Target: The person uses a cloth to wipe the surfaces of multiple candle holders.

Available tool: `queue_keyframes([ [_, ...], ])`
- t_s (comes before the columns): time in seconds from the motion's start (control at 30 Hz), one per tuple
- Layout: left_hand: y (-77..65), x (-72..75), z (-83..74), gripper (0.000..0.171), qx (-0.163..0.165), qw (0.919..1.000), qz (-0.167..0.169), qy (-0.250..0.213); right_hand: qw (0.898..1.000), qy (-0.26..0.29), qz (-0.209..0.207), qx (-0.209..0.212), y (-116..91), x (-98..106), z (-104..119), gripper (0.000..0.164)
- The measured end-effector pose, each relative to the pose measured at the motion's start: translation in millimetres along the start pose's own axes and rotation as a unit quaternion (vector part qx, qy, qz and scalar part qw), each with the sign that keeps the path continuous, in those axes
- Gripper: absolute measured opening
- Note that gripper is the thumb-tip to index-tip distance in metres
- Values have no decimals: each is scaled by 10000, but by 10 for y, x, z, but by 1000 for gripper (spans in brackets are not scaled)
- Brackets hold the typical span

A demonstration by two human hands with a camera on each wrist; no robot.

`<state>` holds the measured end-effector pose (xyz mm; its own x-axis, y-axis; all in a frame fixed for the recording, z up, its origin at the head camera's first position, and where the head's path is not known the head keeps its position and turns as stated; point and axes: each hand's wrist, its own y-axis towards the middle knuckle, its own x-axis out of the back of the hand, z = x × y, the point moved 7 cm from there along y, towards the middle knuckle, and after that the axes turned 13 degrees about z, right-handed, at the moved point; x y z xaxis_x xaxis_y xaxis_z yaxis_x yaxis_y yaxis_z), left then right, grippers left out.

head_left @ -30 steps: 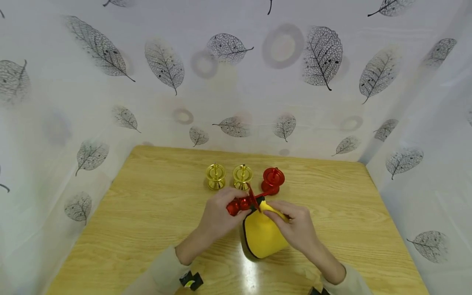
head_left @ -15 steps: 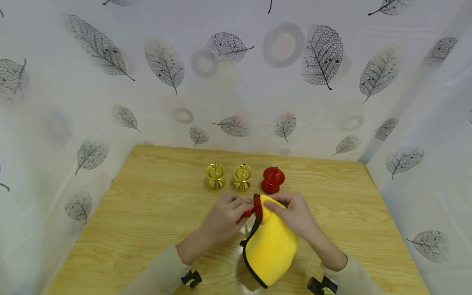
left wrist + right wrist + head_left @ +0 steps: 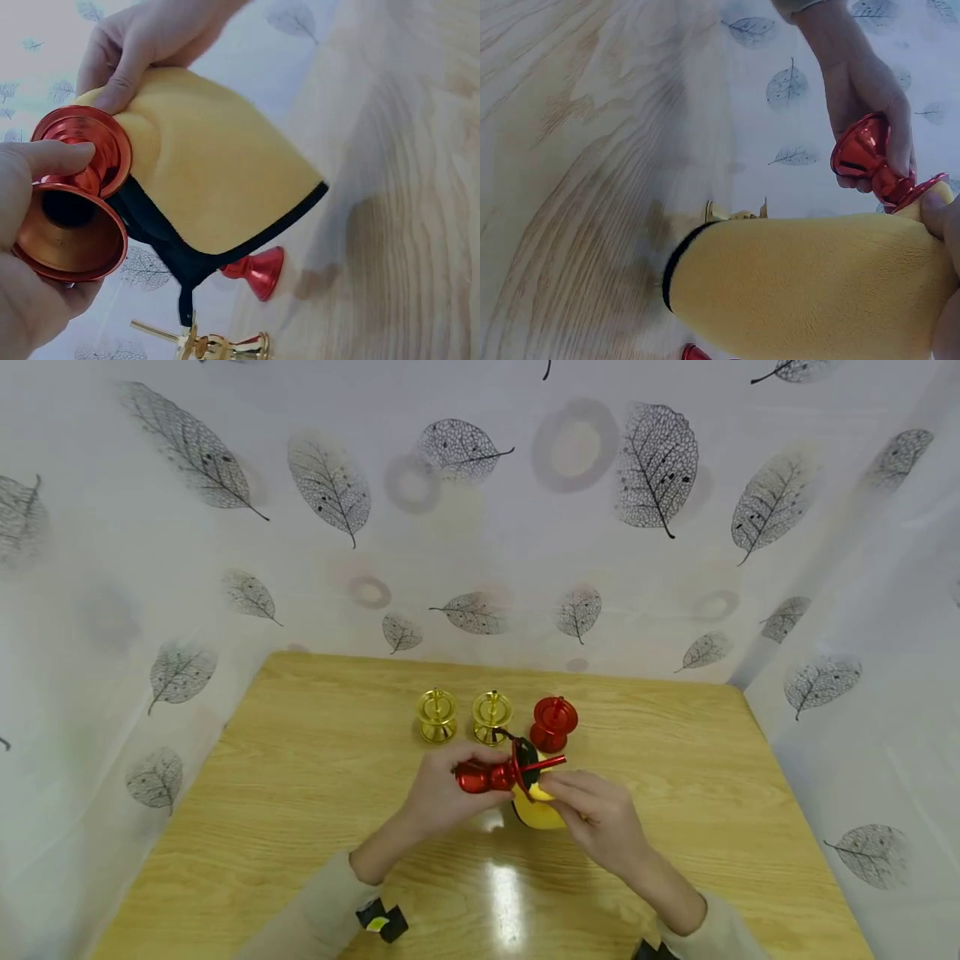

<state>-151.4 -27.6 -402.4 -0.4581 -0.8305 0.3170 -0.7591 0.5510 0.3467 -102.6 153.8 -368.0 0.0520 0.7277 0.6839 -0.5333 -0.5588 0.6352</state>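
My left hand (image 3: 431, 797) grips a red metal candlestick (image 3: 474, 776) by its stem and base, tilted on its side above the table. Its dish faces right, and a thin spike sticks out beyond it. In the left wrist view the thumb lies over the stem and the hollow base (image 3: 71, 236) faces the camera. My right hand (image 3: 603, 818) pinches a yellow cloth (image 3: 217, 165) with black edging against the rim of the dish. The cloth hangs down from those fingers, mostly hidden behind the hand in the head view.
Two gold candlesticks, the left one (image 3: 437, 717) and the middle one (image 3: 492, 714), stand in a row with another red candlestick (image 3: 553, 724) behind the hands. The wooden table (image 3: 322, 752) ends at a leaf-patterned curtain (image 3: 480, 543).
The cloth covered the dish and spike half a second ago; now the spike shows again. The candlestick has turned in my left hand's hold, and the cloth has swung away behind the dish.
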Motion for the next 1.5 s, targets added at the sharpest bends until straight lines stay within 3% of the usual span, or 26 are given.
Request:
queue_keyframes([
  [0.07,8,-8,-25,37,-80,9999,-8,128,9999,-83,-73,46,-7,1,13,19],
  [0.13,22,-22,-105,36,-460,9951,-20,872,9997,146,-86,-149,6,3,7,14],
  [0.17,26,-33,-160,36,-717,9885,-49,1327,9990,296,-90,-327,15,5,-3,14],
  [0.23,22,-56,-264,35,-1184,9674,-172,2234,9953,611,-122,-735,28,10,-26,22],
  [0.27,20,-66,-296,35,-1322,9587,-219,2509,9931,739,-141,-904,33,15,-34,25],
  [0.3,18,-72,-308,35,-1360,9552,-236,2617,9916,804,-173,-1001,37,22,-32,27],
  [0.37,13,-66,-280,36,-1248,9653,-171,2287,9919,810,-262,-944,47,43,-5,27],
  [0.43,11,-46,-194,37,-790,9864,-48,1438,9955,673,-326,-575,51,61,41,18],
  [0.5,-3,-26,-109,38,-314,9985,40,445,9979,515,-387,-25,43,80,83,12],
  [0.6,-29,-11,-36,39,224,9975,168,-648,9953,513,-473,667,7,100,90,17],
  [0.73,-59,-3,-13,39,367,9920,400,-1140,9867,1237,-487,936,-29,125,-27,13],
  [0.9,-86,8,-31,38,111,9922,632,-1071,9727,2316,-125,-24,-12,148,-279,30],
  [1.07,-64,-63,-131,40,-506,9932,1008,-277,9531,2835,744,-753,58,170,-386,36],
  [1.17,-44,-105,-173,41,-656,9920,1039,296,9506,2683,1388,-714,148,184,-333,31],
  [1.3,-7,-122,-196,41,-493,9923,973,590,9610,1850,2026,-357,273,230,-196,29],
  [1.43,27,-134,-245,38,-565,9911,1038,609,9684,909,2320,140,335,285,-63,32],
  [1.5,37,-130,-286,37,-802,9885,1062,715,9690,705,2356,246,341,292,-39,32],
])
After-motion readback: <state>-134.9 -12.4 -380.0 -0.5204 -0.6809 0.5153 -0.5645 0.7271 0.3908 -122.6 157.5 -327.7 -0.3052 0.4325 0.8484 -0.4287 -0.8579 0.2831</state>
